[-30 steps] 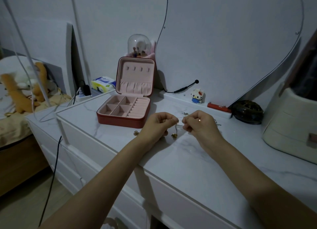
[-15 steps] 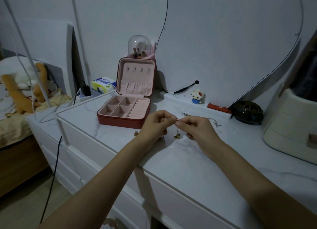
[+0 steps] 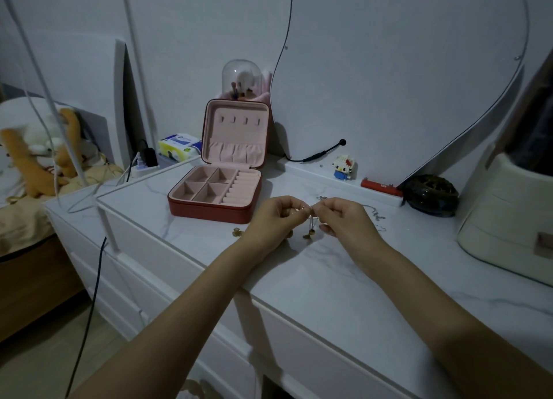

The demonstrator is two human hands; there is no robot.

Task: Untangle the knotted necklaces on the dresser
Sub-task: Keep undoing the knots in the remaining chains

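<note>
Both my hands have drawn closer together than they were a second ago, and my fingertips now almost meet above the counter. My left hand pinches one bit of the fine chain between thumb and forefinger, and my right hand pinches the chain just beside it, other fingers curled in. The knotted necklaces hang right between the two pinches, held a little above the marble top, with a short length dropping straight down to a small gold pendant that sits near the surface. So the knot lies dead centre, equally near to either hand, and the stretch I hold runs left to right between my fingertips. I judge the next move is to ease the two pinches apart along that line; pulling too hard could tighten the knot, and the links are too fine for me to see how they cross. Another small gold piece lies on the counter to the left of my left wrist. More thin silvery chain trails on the counter beyond my right hand. Farther back, the red jewellery box stands open, its pink compartments bare. Behind that sit a small block figure and a dark round dish near the wall.
</note>
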